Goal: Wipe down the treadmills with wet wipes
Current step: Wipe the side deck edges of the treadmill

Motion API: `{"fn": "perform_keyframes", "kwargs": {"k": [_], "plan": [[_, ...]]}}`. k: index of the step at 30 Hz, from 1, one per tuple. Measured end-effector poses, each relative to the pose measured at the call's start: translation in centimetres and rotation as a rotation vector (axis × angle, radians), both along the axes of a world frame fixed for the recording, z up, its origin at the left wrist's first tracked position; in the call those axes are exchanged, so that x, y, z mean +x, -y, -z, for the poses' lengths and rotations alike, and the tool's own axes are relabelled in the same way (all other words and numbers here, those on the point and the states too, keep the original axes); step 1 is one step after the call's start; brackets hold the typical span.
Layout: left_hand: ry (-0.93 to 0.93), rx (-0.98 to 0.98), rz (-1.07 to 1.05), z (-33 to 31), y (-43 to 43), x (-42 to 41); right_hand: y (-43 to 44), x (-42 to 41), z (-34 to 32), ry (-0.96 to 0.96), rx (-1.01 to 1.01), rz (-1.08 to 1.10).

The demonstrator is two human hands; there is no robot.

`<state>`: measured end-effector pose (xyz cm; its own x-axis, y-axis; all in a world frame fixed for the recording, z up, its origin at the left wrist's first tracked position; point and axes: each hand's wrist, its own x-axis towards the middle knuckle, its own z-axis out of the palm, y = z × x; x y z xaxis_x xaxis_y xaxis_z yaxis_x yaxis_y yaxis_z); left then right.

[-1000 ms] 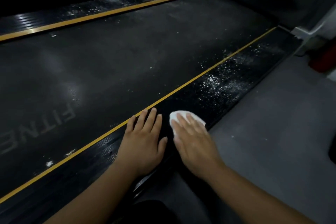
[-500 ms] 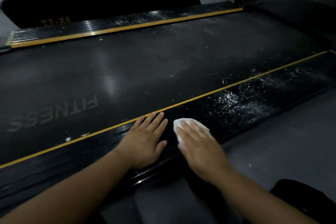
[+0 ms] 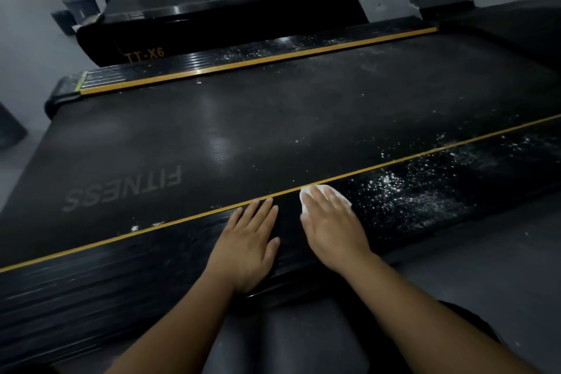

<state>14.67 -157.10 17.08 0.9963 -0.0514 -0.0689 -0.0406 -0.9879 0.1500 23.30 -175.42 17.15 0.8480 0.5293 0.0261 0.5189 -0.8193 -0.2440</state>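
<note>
A black treadmill (image 3: 243,130) with yellow trim lines and the word FITNESS on its belt lies across the view. My right hand (image 3: 331,228) presses a white wet wipe (image 3: 306,193) flat on the near side rail, fingers straight, close to the yellow line. Most of the wipe is hidden under the fingers. My left hand (image 3: 249,240) rests flat on the same rail just to the left, fingers spread. White specks (image 3: 391,188) cover the rail to the right of the wipe.
A second treadmill marked TT-X6 (image 3: 145,55) stands behind, with more machines beyond it. The far rail (image 3: 243,61) also carries white specks. A dark bin (image 3: 79,6) stands at the back left. Grey floor (image 3: 485,267) lies to the right.
The view has tilted up and swung left, showing more of the room. Both hands stay flat on the near rail; the right hand with the wipe has slid up to the yellow line.
</note>
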Motion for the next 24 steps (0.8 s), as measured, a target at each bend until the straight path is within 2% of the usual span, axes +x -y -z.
{"fn": "perform_keyframes", "kwargs": {"k": [4, 8, 13, 18, 21, 24], "plan": [[0.025, -0.036, -0.004, 0.4, -0.3, -0.1, -3.1, -1.8, 0.3, 0.027, -0.003, -0.061], [0.027, -0.029, 0.0, 0.4, -0.4, -0.1, 1.0, -6.1, 1.1, 0.064, 0.022, -0.2], [0.03, -0.026, 0.011, 0.2, -0.4, -0.1, 0.7, -3.7, 1.5, 0.117, 0.023, 0.087], [0.032, -0.039, 0.019, 0.4, -0.7, -0.2, 0.8, -10.0, 2.3, 0.143, 0.034, -0.169], [0.045, -0.043, 0.015, 0.4, -0.6, -0.2, 2.9, -7.3, 2.3, 0.221, 0.042, -0.018], [0.055, -0.051, 0.005, 0.4, -0.5, -0.1, 1.2, -5.5, 2.0, 0.199, 0.048, 0.141]]}}
